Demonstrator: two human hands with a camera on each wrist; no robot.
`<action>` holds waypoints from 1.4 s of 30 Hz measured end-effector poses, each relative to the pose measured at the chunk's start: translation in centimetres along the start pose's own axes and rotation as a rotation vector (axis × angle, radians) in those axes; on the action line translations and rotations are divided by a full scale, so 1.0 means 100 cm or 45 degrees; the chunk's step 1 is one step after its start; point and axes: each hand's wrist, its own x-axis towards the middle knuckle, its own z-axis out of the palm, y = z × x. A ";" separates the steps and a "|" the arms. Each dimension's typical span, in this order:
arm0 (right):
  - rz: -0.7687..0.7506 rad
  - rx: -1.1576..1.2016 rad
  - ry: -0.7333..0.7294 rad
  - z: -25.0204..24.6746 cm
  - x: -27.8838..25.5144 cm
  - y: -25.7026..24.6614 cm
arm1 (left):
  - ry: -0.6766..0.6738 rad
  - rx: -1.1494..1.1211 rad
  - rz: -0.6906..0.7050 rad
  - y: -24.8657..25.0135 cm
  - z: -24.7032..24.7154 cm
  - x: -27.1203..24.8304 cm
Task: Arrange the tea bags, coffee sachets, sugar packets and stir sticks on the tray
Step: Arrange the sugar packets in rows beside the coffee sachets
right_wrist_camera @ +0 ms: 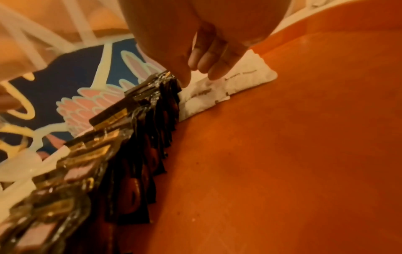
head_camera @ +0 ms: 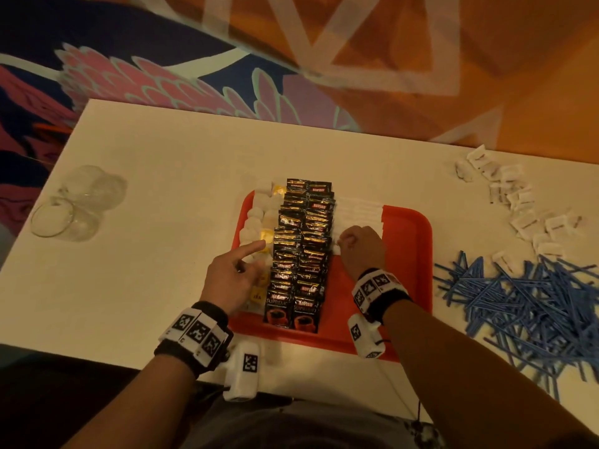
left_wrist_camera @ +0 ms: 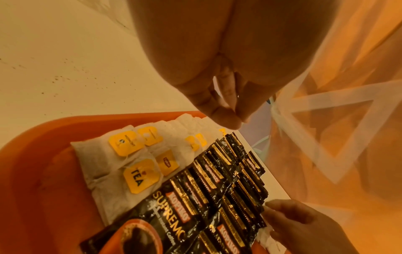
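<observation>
On the red tray (head_camera: 410, 241) I see tea bags (head_camera: 256, 218) at left, two coffee sachet rows (head_camera: 301, 251) in the middle, sugar packets (head_camera: 359, 210) beside them. My right hand (head_camera: 361, 246) presses curled fingertips (right_wrist_camera: 214, 68) on the nearest packets; my left hand (head_camera: 231, 273) hovers relaxed, forefinger extended. Blue stir sticks (head_camera: 525, 299) lie on the table (head_camera: 155, 254).

White table (head_camera: 162, 176); floral navy-pink carpet (head_camera: 136, 72); orange floor (head_camera: 486, 59), pale stripes; warm dim light.

Glossy black foil coffee sachets (head_camera: 298, 254), matt porous paper tea bags (left_wrist_camera: 104, 161), crinkled white paper sugar packets (right_wrist_camera: 219, 91), smooth red plastic tray (head_camera: 411, 254), clear glass cups (head_camera: 74, 205), smooth white table (head_camera: 162, 176).
</observation>
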 end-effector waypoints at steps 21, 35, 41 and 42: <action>0.213 0.173 0.012 -0.061 -0.069 0.050 | -0.306 -0.087 0.144 0.051 0.061 -0.007; 0.321 0.228 0.061 -0.164 -0.088 0.216 | -0.654 0.699 0.625 0.186 0.302 0.018; 0.321 0.269 0.067 -0.192 -0.084 0.262 | -0.783 1.142 0.803 0.239 0.408 0.044; 0.317 0.265 0.058 -0.195 -0.084 0.267 | -0.811 1.216 0.840 0.245 0.423 0.047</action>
